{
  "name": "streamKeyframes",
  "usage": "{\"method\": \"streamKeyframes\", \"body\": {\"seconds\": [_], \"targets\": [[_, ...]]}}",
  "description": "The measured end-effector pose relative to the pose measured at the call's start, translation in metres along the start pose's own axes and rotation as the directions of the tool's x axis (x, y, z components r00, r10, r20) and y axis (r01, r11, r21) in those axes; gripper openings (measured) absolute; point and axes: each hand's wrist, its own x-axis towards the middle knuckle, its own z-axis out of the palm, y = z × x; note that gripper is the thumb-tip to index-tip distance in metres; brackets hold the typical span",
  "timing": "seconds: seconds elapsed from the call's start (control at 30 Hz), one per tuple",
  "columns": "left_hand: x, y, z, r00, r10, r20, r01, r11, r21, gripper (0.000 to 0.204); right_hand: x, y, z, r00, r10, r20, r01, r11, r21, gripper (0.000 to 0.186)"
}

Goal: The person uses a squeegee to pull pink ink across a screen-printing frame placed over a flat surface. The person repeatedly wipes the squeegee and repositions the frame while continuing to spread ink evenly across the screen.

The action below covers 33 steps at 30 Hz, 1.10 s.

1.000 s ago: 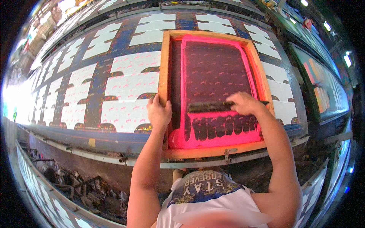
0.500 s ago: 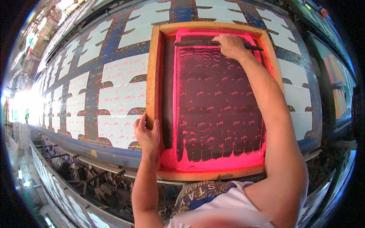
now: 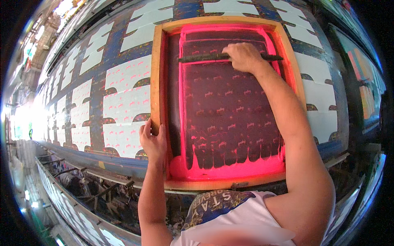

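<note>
A wooden-framed printing screen (image 3: pixel 156 82) lies on the long table, its dark mesh (image 3: pixel 230 102) showing rows of small printed motifs. Bright pink ink (image 3: pixel 225 171) pools thickly along the near side and runs up both sides of the mesh. My right hand (image 3: pixel 245 57) is closed around a long dark squeegee (image 3: pixel 201 58), which lies crosswise on the mesh near its far end. A line of pink ink follows the squeegee's near edge. With fingers and thumb, my left hand (image 3: pixel 153 139) grips the left rail of the frame near its lower part.
Left of the screen, white cut fabric pieces (image 3: pixel 125 106) carry pink prints. Plain white pieces (image 3: pixel 316 82) lie to the right and farther back on the blue table (image 3: pixel 96 98). Below its near edge are metal bars (image 3: pixel 104 190) and clutter. Another table with coloured pieces (image 3: pixel 363 74) stands at far right.
My right hand has drawn the squeegee a little nearer from the far end of the mesh, with ink along its edge. My left hand still holds the frame.
</note>
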Motion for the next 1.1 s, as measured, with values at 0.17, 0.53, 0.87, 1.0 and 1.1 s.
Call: {"method": "streamKeyframes", "body": {"seconds": [0.17, 0.53, 0.87, 1.0, 1.1], "targets": [[0.003, 0.000, -0.002, 0.999, 0.026, 0.026, -0.029, 0.994, 0.105, 0.054, -0.087, -0.053, -0.006, 0.999, 0.016, 0.028, -0.016, 0.999, 0.029, 0.032], [0.007, -0.023, 0.005, 0.992, 0.118, 0.033, -0.121, 0.987, 0.105, 0.061, -0.285, -0.194, 0.004, 0.999, -0.025, -0.043, 0.025, 1.000, 0.013, 0.027], [0.004, -0.011, -0.003, 0.993, 0.056, 0.102, -0.069, 0.990, 0.120, 0.064, -0.350, -0.247, -0.005, 0.999, -0.039, 0.012, 0.039, 0.999, 0.024, 0.032], [0.002, -0.011, -0.002, 0.996, 0.078, 0.045, -0.083, 0.991, 0.108, 0.062, -0.305, -0.205, -0.032, 0.922, -0.046, 0.385, -0.041, 0.976, 0.215, 0.030], [0.002, -0.013, 0.001, 0.994, 0.106, 0.026, -0.108, 0.987, 0.116, 0.061, -0.246, -0.166, -0.046, 0.797, -0.102, 0.595, -0.121, 0.939, 0.323, 0.026]]}}
